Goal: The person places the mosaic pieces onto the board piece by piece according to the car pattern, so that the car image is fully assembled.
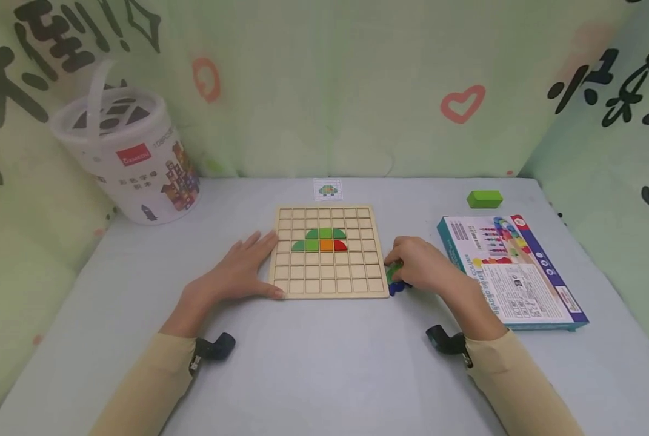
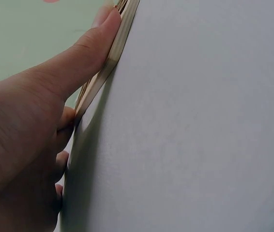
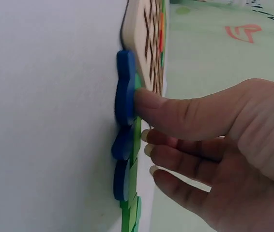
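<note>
A wooden grid board [image 1: 305, 287] lies on the table with green, orange and red flat pieces [image 1: 319, 243] set in its cells. My left hand [image 1: 242, 269] rests on the board's left side with fingers spread, its thumb [image 2: 91, 50] over the near edge. Beside the board's right edge, my right hand [image 1: 419, 263] bends over loose green pieces [image 1: 393, 272] and blue pieces [image 1: 395, 288]. In the right wrist view, the thumb [image 3: 151, 104] touches the pile next to a blue wavy piece [image 3: 124, 99]. Whether the fingers pinch a piece is hidden.
A small printed pattern card [image 1: 328, 189] lies behind the board. To the right are a flat game box [image 1: 515, 278] and a green block [image 1: 485, 199]. A white lidded bucket [image 1: 133, 160] stands at the back left, near the patterned cloth wall [image 1: 324, 109].
</note>
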Tool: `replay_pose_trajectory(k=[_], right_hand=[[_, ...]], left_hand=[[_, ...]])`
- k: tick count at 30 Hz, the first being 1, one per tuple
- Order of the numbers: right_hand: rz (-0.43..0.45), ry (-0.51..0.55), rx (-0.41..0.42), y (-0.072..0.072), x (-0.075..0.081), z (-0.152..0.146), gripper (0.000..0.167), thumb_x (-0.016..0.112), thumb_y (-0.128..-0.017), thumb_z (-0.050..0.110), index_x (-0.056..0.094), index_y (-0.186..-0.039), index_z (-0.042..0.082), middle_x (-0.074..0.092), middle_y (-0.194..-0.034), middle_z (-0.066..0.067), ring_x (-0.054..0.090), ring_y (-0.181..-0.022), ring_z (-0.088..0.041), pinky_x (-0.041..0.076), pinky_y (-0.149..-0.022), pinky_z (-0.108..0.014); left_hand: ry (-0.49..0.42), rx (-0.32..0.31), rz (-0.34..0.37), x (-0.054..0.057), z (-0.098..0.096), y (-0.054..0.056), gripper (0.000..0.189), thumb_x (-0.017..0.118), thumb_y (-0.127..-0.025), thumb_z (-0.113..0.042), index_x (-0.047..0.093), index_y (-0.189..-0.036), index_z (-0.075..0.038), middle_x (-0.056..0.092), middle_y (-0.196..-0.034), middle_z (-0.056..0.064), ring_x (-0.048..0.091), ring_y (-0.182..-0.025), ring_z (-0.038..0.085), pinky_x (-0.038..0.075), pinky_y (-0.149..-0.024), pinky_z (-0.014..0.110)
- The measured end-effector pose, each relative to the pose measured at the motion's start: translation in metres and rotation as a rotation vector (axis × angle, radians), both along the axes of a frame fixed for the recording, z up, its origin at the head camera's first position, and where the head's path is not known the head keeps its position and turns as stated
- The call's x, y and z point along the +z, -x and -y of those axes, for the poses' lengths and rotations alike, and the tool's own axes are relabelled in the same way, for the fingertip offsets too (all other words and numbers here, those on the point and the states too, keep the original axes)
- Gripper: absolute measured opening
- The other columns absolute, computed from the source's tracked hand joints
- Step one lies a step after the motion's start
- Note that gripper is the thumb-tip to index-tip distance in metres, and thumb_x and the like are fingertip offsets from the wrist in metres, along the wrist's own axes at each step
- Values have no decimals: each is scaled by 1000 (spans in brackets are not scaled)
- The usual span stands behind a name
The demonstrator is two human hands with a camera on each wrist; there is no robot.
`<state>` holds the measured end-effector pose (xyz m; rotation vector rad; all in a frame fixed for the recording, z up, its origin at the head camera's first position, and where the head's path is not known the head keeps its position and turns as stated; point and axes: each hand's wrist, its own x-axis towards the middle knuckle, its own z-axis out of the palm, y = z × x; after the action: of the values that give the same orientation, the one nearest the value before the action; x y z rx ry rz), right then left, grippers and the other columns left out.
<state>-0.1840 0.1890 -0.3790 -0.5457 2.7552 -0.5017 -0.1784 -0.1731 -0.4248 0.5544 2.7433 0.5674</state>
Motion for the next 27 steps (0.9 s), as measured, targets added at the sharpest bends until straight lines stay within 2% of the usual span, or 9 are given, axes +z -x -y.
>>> replay_pose_trajectory(k=[5, 8, 13, 17, 19, 21, 24, 27], right_hand=[[-12, 4, -2, 1, 0, 0, 18, 77, -80, 1, 79, -98, 5, 62, -88, -4, 52, -77, -18, 45, -65, -27], [-4, 8, -9, 1, 0, 1, 11, 76, -81, -1, 76, -88, 8, 63, -86, -3, 53, -78, -19, 46, -67, -28], [-5, 37, -8, 1, 3, -2, 19, 72, -82, -2, 60, -76, 11, 56, -73, -3, 51, -72, -18, 41, -62, -28], [-65, 91, -21, 6, 4, 1, 20, 71, -82, -1, 57, -75, 11, 54, -70, -2, 50, -70, -18, 39, -61, -29], [-84, 144, -35, 10, 3, 8, 17, 70, -82, -1, 58, -78, 10, 57, -73, -3, 51, -72, -19, 41, -63, -30], [-89, 198, -55, 14, 2, 16, 11, 67, -85, -1, 64, -88, 9, 63, -82, -5, 54, -77, -21, 44, -68, -30], [-72, 262, -85, 20, 1, 28, 27, 61, -90, -1, 71, -113, 11, 69, -103, -9, 57, -89, -24, 48, -76, -34], [-63, 293, -119, 26, 1, 38, 33, 57, -94, 1, 72, -121, 12, 70, -119, -12, 60, -99, -26, 53, -85, -39]], left_hand=[[0, -2, -2, 2, 0, 0, 127, 77, -68, -70, 11, -161, -13, 9, -169, 2, 1, -157, 32, 3, -127, 56], [1, -5, -7, 1, 0, 0, 127, 77, -68, -70, 11, -161, -13, 9, -169, 2, 1, -157, 32, 3, -127, 56], [2, -9, -10, -3, 1, 2, 128, 76, -68, -72, 10, -161, -14, 8, -169, 1, 2, -157, 32, 4, -126, 56], [5, -9, -9, -3, 1, 1, 127, 75, -68, -73, 11, -161, -14, 8, -169, 1, 1, -157, 31, 4, -127, 56], [4, -7, -8, -2, 2, 1, 127, 76, -68, -72, 11, -161, -14, 8, -169, 2, 1, -157, 32, 4, -127, 56], [1, -6, -9, -1, 1, 1, 127, 76, -68, -71, 11, -161, -14, 9, -169, 2, 2, -157, 32, 4, -127, 56], [1, -5, -9, -2, 1, 2, 127, 76, -68, -72, 11, -161, -15, 8, -169, 1, 1, -157, 31, 4, -127, 55], [2, -6, -13, -4, 1, 2, 127, 75, -68, -73, 11, -161, -15, 8, -169, 0, 1, -157, 30, 4, -127, 55]])
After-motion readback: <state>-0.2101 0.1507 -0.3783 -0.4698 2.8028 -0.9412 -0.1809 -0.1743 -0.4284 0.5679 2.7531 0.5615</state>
